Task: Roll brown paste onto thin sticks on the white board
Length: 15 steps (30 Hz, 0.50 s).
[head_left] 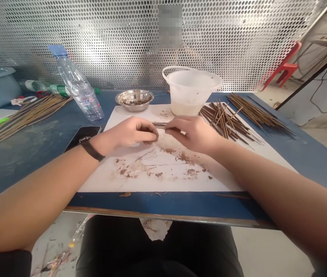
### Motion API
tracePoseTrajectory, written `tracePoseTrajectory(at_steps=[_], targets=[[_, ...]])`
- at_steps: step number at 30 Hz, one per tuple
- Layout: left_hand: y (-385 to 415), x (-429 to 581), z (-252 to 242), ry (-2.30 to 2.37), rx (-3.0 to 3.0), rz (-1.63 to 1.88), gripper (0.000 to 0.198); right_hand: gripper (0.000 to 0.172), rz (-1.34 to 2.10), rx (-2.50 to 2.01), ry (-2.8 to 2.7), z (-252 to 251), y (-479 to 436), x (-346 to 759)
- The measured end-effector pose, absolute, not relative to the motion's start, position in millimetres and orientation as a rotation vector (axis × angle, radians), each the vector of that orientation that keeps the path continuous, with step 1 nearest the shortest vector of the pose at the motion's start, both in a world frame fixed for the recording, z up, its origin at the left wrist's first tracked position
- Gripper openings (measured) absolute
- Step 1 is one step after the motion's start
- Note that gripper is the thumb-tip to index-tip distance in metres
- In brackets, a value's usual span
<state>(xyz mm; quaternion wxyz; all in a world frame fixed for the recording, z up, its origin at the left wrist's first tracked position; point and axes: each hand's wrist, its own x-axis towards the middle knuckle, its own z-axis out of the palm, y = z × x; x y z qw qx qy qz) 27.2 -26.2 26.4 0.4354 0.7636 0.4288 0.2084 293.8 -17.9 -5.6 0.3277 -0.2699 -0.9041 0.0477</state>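
Note:
My left hand [133, 132] and my right hand [193, 134] meet over a white board [157, 177] dusted with brown crumbs. Between them runs a small bunch of thin brown sticks [159, 125], its ends hidden inside both sets of curled fingers. A loose pile of the same sticks [223, 123] lies just beyond my right hand, at the board's far corner. A black wristband [93, 151] circles my left wrist.
A steel bowl [134, 99] and a white plastic bucket [192, 90] stand behind the board. Further bundled sticks [27, 117] [255, 111] lie on the blue table [27, 165], with a phone [82, 136] and a water bottle [78, 82] at left. A perforated metal panel [117, 46] closes the back.

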Motion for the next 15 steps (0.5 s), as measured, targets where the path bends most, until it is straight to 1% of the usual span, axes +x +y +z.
tracePoseTrajectory(at_steps=[2,5,8,11,13,15], targets=[[-22.3,18.7,28.0,1.156,1.944,0.483,0.018,0.023,0.098,-0.904,-2.300,-3.4,-11.1,304.6],[-12.2,3.6,30.1,1.311,2.061,0.606,0.024,0.025,0.114,-1.112,-2.225,-1.7,-2.6,317.6],[0.9,-9.7,31.1,1.483,2.201,0.762,0.036,0.031,0.163,-1.093,-2.247,-3.3,-0.4,318.7],[11.9,-18.6,30.1,1.581,2.192,0.823,0.046,0.025,0.202,-1.047,-2.306,-5.5,-5.2,310.9],[15.2,-21.4,28.8,1.618,2.162,0.831,0.048,0.023,0.223,-1.088,-2.321,-5.8,-10.1,305.8],[13.9,-20.1,28.2,1.642,2.153,0.849,0.044,0.023,0.217,-1.142,-2.311,-4.7,-14.3,302.2]])
